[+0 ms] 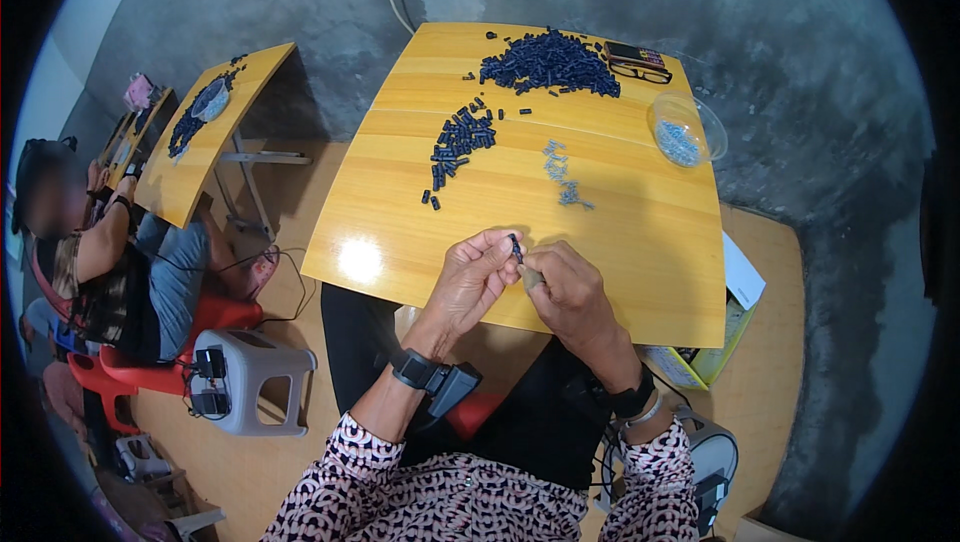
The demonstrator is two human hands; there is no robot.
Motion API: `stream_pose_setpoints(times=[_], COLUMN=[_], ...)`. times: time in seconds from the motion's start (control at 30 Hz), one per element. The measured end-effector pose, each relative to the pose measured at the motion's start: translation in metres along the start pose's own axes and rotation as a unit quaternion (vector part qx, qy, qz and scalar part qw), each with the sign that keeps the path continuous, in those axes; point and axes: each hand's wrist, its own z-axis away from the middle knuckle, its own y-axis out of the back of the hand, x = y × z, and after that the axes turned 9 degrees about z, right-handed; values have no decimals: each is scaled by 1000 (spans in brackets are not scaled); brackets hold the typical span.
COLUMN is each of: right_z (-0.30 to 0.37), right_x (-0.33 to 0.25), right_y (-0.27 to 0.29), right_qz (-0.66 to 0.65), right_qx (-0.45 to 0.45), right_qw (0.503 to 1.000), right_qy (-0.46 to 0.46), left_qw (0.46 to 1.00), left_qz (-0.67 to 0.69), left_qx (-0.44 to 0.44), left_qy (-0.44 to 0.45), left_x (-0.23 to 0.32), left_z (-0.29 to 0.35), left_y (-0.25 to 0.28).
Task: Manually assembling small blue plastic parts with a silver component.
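Observation:
Over the near edge of the yellow wooden table (390, 232), my left hand (472, 277) pinches a small black plastic part (515, 248) between thumb and fingertips. My right hand (568, 294) meets it from the other side, fingers closed, with a tan cover on one fingertip. Whether it grips the same part or a small pin is too small to tell. Beyond my hands lies a small scatter of silvery pins (562, 172). To its left is a loose group of black parts (460, 147), and a larger heap of black parts (548, 62) sits at the far edge.
At the far right stand a clear round bowl (690, 132) of small pale pieces and a pair of glasses (640, 70). A yellow-green box (708, 354) is below the table's right side. Left, another person (110, 242) sits at a second table (200, 157), near a grey stool (255, 382).

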Motion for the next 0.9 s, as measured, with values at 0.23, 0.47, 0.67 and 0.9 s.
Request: stream_pose_setpoints(times=[0.23,0.47,0.67,0.9], right_z=[-1,1,3,-1], right_x=[0,-1,6,17], right_y=[-2,-2,-7,-5], right_qz=[19,9,-11,-15], right_qx=[-6,-3,37,39], right_qw=[1000,1000,999,998], right_qy=[9,-1,11,51], left_qw=[1000,1000,1000,999], left_qz=[10,-14,14,36], left_qx=[11,8,15,21], left_qy=[12,-3,8,25], left_x=[1,1,1,3], left_z=[0,2,2,3], left_y=[1,-3,-3,-3])
